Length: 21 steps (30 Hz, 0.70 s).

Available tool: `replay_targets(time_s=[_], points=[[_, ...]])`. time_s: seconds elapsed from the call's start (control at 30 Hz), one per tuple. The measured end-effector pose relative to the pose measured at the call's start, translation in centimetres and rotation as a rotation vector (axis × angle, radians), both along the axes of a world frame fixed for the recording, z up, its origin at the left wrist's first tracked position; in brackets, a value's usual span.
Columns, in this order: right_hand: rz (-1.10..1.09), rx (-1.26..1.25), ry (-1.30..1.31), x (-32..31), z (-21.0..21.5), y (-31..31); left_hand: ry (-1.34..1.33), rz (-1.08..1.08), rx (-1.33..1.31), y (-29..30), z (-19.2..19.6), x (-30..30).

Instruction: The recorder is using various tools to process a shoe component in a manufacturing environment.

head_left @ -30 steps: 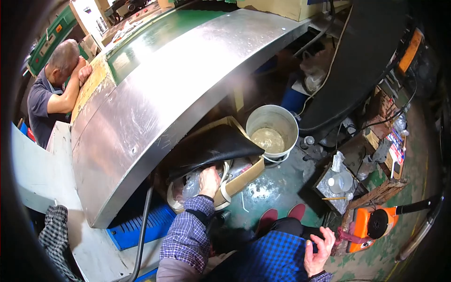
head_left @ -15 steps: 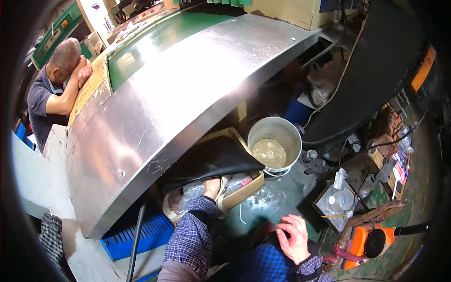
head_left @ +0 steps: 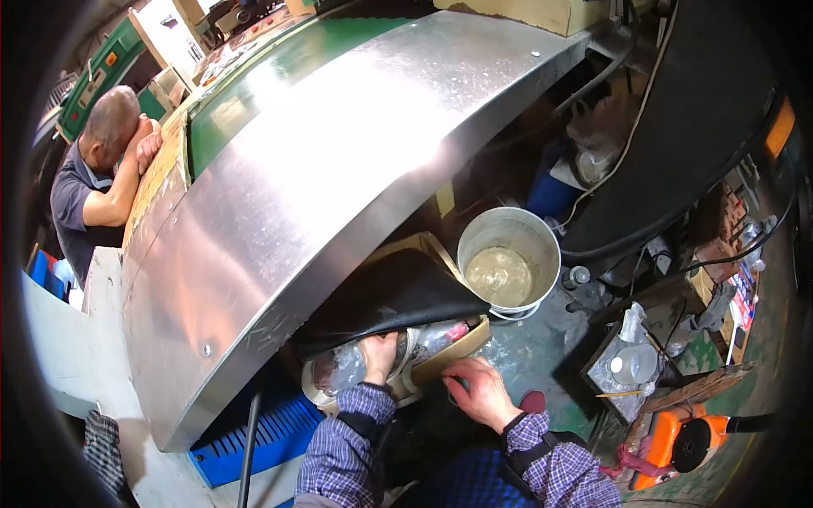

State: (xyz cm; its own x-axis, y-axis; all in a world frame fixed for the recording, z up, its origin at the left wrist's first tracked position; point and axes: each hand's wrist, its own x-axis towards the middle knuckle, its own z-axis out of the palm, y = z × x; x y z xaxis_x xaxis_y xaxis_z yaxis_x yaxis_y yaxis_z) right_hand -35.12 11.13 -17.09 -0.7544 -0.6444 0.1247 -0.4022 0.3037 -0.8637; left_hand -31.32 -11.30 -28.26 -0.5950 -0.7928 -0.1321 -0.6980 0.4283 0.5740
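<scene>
Currently left hand [head_left: 378, 356] reaches under floppy black rubber sheet [head_left: 385, 296], fingers hidden, grip unclear; right hand [head_left: 478, 391] rests open beside brown cardboard box [head_left: 449, 351]; advisable: lift sheet higher before pulling clear plastic bottles [head_left: 339, 370].

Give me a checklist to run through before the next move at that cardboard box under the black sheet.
1. Left hand inside the open cardboard box: ok.
2. Right hand on the box's near edge: ok.
3. Floppy black rubber sheet clear of the box opening: not ok, it drapes over it.
4. What the left hand grips among the clear plastic bottles: cannot tell.
5. Round metal bucket of murky liquid upright, beside the box: ok.
</scene>
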Motion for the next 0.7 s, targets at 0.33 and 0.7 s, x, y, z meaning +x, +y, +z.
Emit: replay_targets(time_s=[0.33,0.7], points=[[0.086,-0.132,-0.028,-0.4,-3.1,-6.6,0.657,0.263,0.889,4.3,9.1,1.9],[-0.077,-0.215,-0.134,-0.2,-4.4,-8.8,0.751,0.281,1.049,3.6,10.3,2.8]])
